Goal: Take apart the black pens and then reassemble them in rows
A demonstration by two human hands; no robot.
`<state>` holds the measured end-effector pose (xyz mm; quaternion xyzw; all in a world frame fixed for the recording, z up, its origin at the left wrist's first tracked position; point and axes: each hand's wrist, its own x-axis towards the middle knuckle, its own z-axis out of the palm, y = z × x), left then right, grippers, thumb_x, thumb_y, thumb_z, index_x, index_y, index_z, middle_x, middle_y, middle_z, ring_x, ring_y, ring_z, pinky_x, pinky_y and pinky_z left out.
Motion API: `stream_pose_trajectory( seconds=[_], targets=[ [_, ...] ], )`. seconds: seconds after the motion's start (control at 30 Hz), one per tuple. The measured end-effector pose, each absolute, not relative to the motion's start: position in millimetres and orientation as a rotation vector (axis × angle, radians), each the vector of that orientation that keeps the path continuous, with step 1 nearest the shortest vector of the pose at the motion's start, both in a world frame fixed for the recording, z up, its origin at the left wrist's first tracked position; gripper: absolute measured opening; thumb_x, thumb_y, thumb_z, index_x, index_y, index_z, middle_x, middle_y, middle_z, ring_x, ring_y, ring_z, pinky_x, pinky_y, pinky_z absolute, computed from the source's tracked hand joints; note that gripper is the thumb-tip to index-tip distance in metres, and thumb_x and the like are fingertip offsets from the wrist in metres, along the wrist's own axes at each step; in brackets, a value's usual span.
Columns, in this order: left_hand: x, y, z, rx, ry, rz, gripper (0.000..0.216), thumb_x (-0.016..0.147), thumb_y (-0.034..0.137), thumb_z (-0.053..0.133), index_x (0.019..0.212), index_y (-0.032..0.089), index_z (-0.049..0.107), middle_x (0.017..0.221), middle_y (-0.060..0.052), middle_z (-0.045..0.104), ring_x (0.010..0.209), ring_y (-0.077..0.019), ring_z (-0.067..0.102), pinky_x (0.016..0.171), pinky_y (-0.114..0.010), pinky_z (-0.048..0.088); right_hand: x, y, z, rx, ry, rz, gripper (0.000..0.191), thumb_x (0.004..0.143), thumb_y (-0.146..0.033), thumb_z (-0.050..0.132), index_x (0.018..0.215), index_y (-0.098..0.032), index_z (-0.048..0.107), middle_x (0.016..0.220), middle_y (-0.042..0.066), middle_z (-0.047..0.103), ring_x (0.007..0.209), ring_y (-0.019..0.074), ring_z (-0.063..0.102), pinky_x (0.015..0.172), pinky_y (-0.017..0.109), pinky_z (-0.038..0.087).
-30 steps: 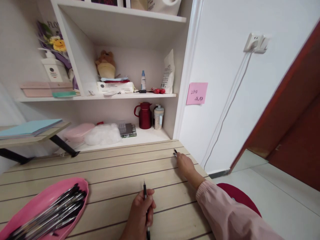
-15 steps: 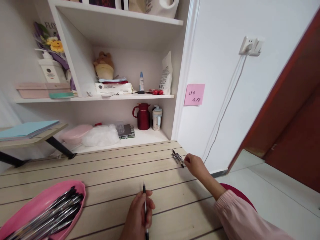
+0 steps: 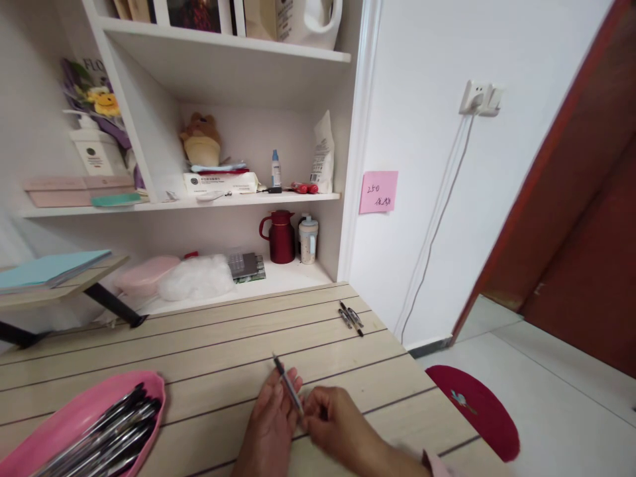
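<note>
A slim pen (image 3: 287, 382) with a dark grip and a clear barrel lies slanted across the fingers of my left hand (image 3: 271, 424), its tip pointing away toward the shelf. My left thumb rests beside it with the fingers curled under. My right hand (image 3: 340, 421) is closed at the pen's rear end, thumb and forefinger pinched there. Beyond the hands, near the table's right edge, several small pen caps (image 3: 352, 318) lie together. To the left a pink bowl (image 3: 54, 419) holds a bundle of several pens (image 3: 116, 430).
The striped wooden table (image 3: 213, 371) meets a white shelf unit at the back, where a red jug (image 3: 281, 238) and a lidded cup (image 3: 309, 240) stand. A small raised stand (image 3: 74, 281) carries blue paper at left. A red stool (image 3: 474, 411) is beside the table.
My right hand has come back from beside the pen caps to the pen's rear end. The pen, upright before in my left hand, now slants with its tip to the left.
</note>
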<state>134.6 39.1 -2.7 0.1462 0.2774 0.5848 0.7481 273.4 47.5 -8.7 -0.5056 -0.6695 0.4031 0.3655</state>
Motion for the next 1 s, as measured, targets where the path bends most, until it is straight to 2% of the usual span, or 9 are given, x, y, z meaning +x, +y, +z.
stream_pose_trajectory(
  seconds=[0.1,0.2,0.27,0.37,0.6,1.0],
  targets=[
    [133,40,-5,0.376,0.624,1.238,0.041,0.063,0.034,0.070,0.102,0.022,0.064,0.114,-0.010,0.062,0.110,-0.0250,0.053,0.095,-0.039,0.037,300,80,5,-1.568,-1.807,0.669,0.010,0.069,-0.013,0.049,0.065,-0.016,0.057,0.062,0.001,0.061,0.058,0.0110,0.053,0.053,0.020,0.035],
    [132,40,-7,0.451,0.683,1.196,0.039,0.061,0.033,0.072,0.098,0.020,0.066,0.112,-0.011,0.063,0.110,-0.0261,0.052,0.095,-0.038,0.036,328,113,15,-1.939,-1.859,0.318,0.013,0.075,-0.016,0.047,0.078,-0.016,0.061,0.076,0.006,0.066,0.072,0.0157,0.059,0.062,0.022,0.038],
    [132,42,-8,0.467,0.723,1.169,0.039,0.060,0.032,0.074,0.095,0.019,0.067,0.108,-0.011,0.064,0.108,-0.0259,0.053,0.093,-0.037,0.037,340,128,15,-2.044,-1.838,0.238,0.015,0.075,-0.016,0.048,0.083,-0.015,0.061,0.085,0.011,0.066,0.080,0.0191,0.060,0.066,0.025,0.038],
    [132,44,-10,0.468,0.745,1.147,0.038,0.057,0.034,0.075,0.091,0.018,0.068,0.102,-0.011,0.066,0.103,-0.0250,0.056,0.089,-0.036,0.039,348,139,8,-2.114,-1.818,0.195,0.018,0.075,-0.014,0.048,0.088,-0.014,0.061,0.091,0.015,0.065,0.085,0.0219,0.060,0.068,0.027,0.039],
    [133,43,-8,0.458,0.762,1.142,0.037,0.053,0.034,0.078,0.085,0.018,0.069,0.091,-0.009,0.069,0.090,-0.0209,0.061,0.083,-0.033,0.042,351,149,-2,-2.214,-1.816,0.158,0.019,0.078,-0.016,0.045,0.090,-0.015,0.059,0.094,0.014,0.064,0.085,0.0224,0.060,0.069,0.029,0.040],
    [134,44,-8,0.444,0.751,1.135,0.033,0.052,0.031,0.079,0.081,0.017,0.070,0.083,-0.007,0.070,0.082,-0.0176,0.062,0.077,-0.029,0.044,352,149,-4,-2.233,-1.838,0.139,0.021,0.081,-0.018,0.042,0.095,-0.015,0.057,0.098,0.014,0.063,0.086,0.0218,0.060,0.070,0.029,0.041]
  ],
)
